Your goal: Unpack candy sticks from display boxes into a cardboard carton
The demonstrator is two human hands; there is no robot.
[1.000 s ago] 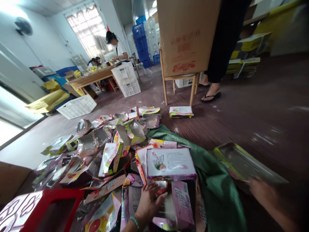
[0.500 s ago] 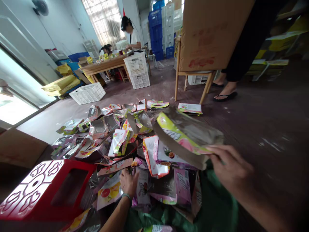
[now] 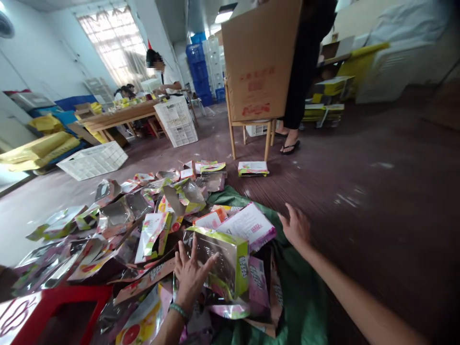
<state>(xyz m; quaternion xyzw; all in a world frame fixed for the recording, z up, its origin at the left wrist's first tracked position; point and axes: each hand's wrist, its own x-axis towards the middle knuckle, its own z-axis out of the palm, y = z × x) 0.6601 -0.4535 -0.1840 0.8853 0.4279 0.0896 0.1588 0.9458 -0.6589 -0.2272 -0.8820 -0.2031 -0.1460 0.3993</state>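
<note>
My left hand [image 3: 190,275] lies flat with spread fingers on a flattened green-edged silver carton [image 3: 219,261] on top of a heap of flattened cartons [image 3: 122,225]. My right hand [image 3: 296,227] hovers open with nothing in it, just right of a pink-and-white carton [image 3: 247,224]. Both cartons rest on a green cloth [image 3: 305,292] spread over the floor.
A red stool [image 3: 46,311] stands at the lower left. A wooden chair [image 3: 249,129] carries a large cardboard box [image 3: 260,60], with a person's legs in sandals [image 3: 291,146] behind it. White crates [image 3: 91,160] and a long table [image 3: 122,115] with seated people lie further back.
My right hand has let go of the green-edged carton, which now lies on the heap. My left hand has moved onto that carton. The camera has swung right.
</note>
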